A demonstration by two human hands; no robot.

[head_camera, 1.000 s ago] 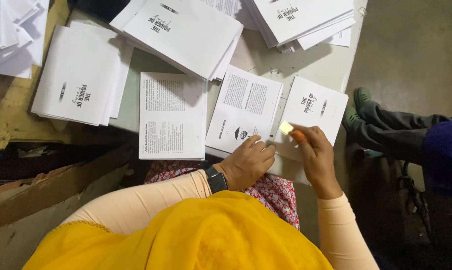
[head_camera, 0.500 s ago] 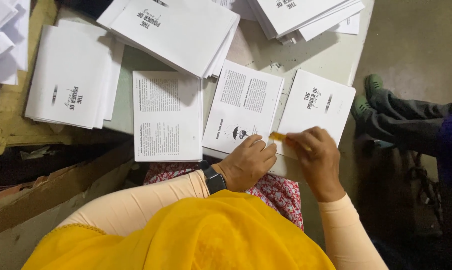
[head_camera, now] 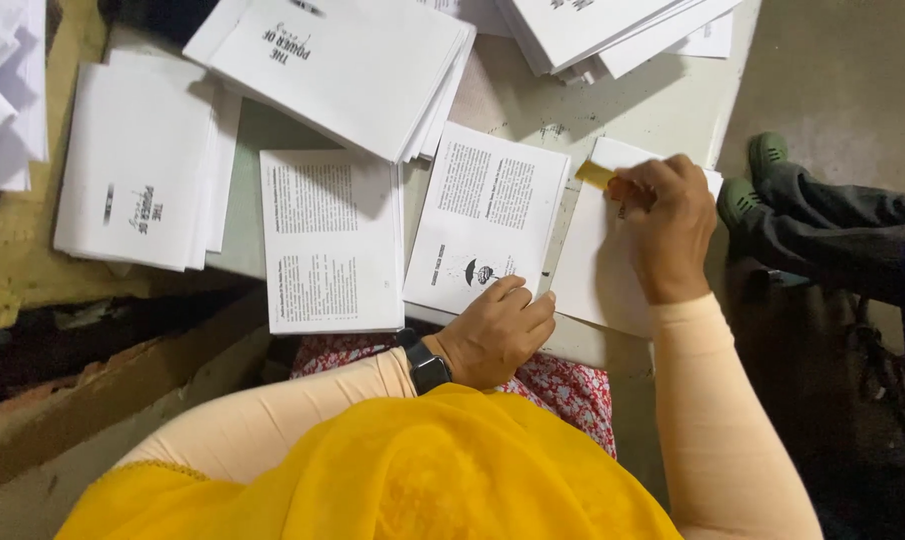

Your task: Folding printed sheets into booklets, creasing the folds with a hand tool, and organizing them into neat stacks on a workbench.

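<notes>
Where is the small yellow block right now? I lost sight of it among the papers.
In the head view, the yellow block is in the right hand, at the top edge of the rightmost white sheet.

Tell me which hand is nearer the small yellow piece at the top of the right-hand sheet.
Right. The right hand pinches the yellow piece at its fingertips, on the right-hand sheet. The left hand sits lower, pressing the printed sheet's bottom edge.

Centre of frame: two printed sheets (head_camera: pixel 331 240) (head_camera: pixel 488 215) side by side on the table (head_camera: pixel 663 105). Booklet stacks lie upper left (head_camera: pixel 138 190), upper centre (head_camera: pixel 348 65), upper right (head_camera: pixel 603 25). Left hand (head_camera: pixel 498 335) rests on the right sheet's lower edge; right hand (head_camera: pixel 668 225) lies on a cover sheet (head_camera: pixel 598 265) right of it.
</notes>
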